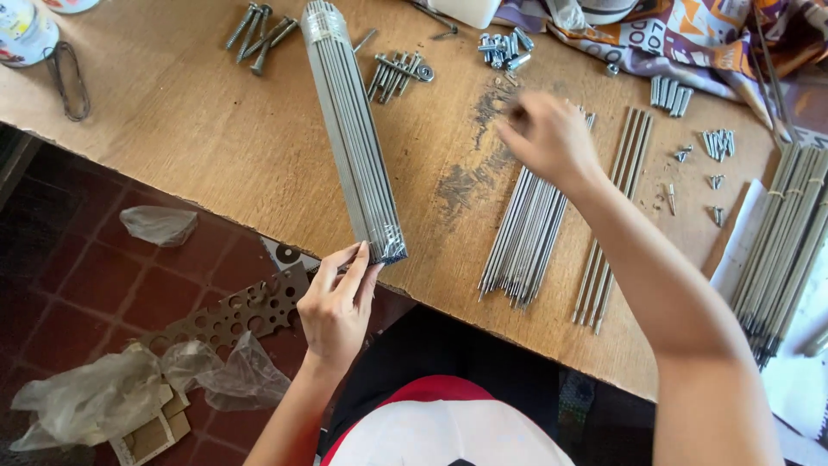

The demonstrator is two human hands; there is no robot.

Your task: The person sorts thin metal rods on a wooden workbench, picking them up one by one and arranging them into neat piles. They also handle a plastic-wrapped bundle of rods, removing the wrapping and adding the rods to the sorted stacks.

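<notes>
A long bundle of grey metal rods (pixel 354 129), wrapped in clear film at both ends, lies on the wooden table (pixel 198 147). My left hand (pixel 338 304) grips its near end at the table's front edge. My right hand (pixel 546 138) is blurred and reaches over the far end of a loose pile of grey rods (pixel 523 237) spread on the table; whether it holds any rod I cannot tell. A smaller group of rods (pixel 614 220) lies just right of that pile.
Bolts (pixel 259 30), screws (pixel 398 71) and nuts (pixel 502 47) lie at the table's far side, small screws (pixel 716 147) at right. More rod bundles (pixel 789 242) sit at the right edge. A patterned cloth (pixel 681 39) is at back right. Plastic bags (pixel 95 397) and a perforated metal plate (pixel 237 312) lie on the red floor.
</notes>
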